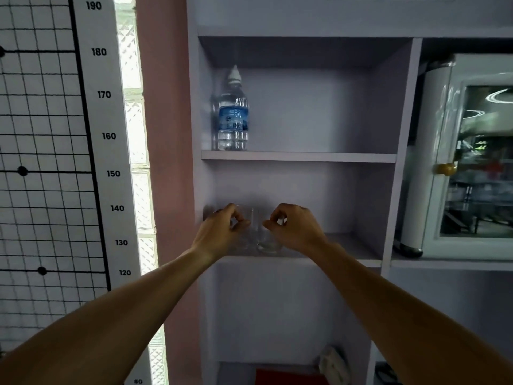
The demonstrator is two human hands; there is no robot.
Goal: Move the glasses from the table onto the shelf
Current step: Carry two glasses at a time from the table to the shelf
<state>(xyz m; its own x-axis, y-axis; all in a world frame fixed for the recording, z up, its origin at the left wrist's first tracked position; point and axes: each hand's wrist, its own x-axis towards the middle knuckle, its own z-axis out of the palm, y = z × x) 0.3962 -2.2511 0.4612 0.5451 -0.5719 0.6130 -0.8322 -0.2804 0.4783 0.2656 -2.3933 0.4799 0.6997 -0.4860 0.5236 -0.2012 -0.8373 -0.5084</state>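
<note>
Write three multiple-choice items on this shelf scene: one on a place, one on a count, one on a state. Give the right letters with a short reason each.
1. Where does the water bottle stand?
A. On the shelf board above the glasses, at its left end
B. On the same board as the glasses
C. Inside the glass-door cabinet

2. How many clear glasses are at the hands?
A. One
B. Two
C. Four

3. What is the left hand doing?
A. Hanging idle
B. Gripping the left glass
C. Holding the bottle

Answers:
1 A, the bottle stands on the upper board, near its left wall.
2 B, the left glass and the right glass stand side by side on the lower board.
3 B, its fingers curl round the left glass, as the right hand does at the other.
</note>
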